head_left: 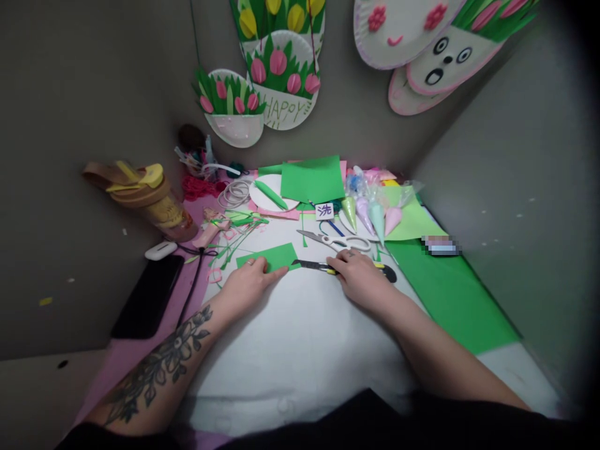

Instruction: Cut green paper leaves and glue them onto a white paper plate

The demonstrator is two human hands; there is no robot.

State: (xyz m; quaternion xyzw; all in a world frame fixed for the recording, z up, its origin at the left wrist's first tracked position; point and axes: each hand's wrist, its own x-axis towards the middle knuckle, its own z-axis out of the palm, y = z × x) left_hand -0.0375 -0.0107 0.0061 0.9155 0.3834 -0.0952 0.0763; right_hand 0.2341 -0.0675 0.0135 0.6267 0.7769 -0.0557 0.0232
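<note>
My left hand (250, 278) lies on a small green paper rectangle (279, 255), its thumb stretched along the near edge and its fingers pressing down on the sheet. In my right hand (360, 275) is a black and yellow utility knife (315, 265), lying low over the white work surface. Its dark blade end points left and meets the right edge of the green paper. Part of the knife's handle is hidden under my fingers. Just beyond that hand lie white-handled scissors (344, 241), blades toward the left.
Green paper scraps (234, 240) and a pink glue gun (210, 234) lie to the left, near a black phone (147, 297) and a lidded cup (154, 203). Piping bags (363, 215) stand behind; a large green sheet (450, 294) covers the right side. Paper-plate flowers (281, 81) hang above.
</note>
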